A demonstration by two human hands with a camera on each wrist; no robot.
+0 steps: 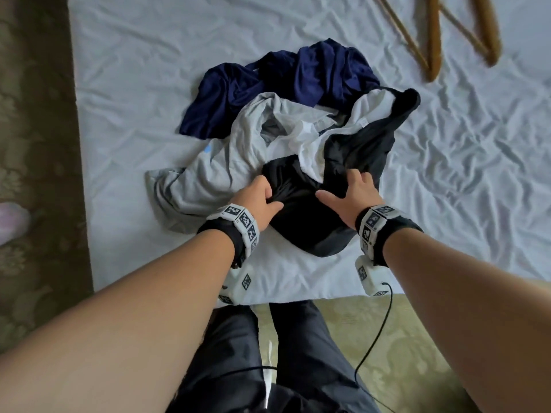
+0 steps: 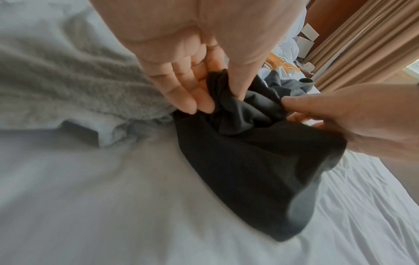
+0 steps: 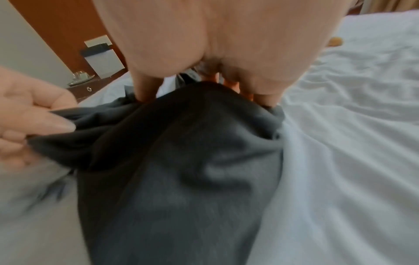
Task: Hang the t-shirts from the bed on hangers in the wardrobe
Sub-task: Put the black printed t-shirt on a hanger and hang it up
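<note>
Carpet (image 1: 35,120), olive with a pale floral pattern, runs down the far left beside the bed (image 1: 125,84), whose white sheet is creased all over; grey t-shirt (image 1: 208,171) lies crumpled on the left of the clothes pile, its hem trailing toward the bed's near edge; navy t-shirt (image 1: 268,87) is bunched behind it, farther from the person; white garment (image 1: 313,144) shows in the pile's middle, between grey and black cloth. Left hand (image 1: 258,201) pinches a gathered fold of the black t-shirt (image 1: 304,222), thumb on one side and fingertips (image 2: 188,105) on the other, as the left wrist view shows plainly; black t-shirt lies on the sheet at the near side of the pile, partly over the white garment, its lower edge toward the person. Right hand (image 1: 354,195) rests on the same black t-shirt just right of the left hand, thumb spread wide, fingers (image 3: 267,96) pointing down into the cloth; whether they actually grip it I cannot tell. Both wrists carry black bands with white marker blocks. Wooden hangers (image 1: 435,37), light brown, lie on the sheet at the far right, well apart from the pile.
</note>
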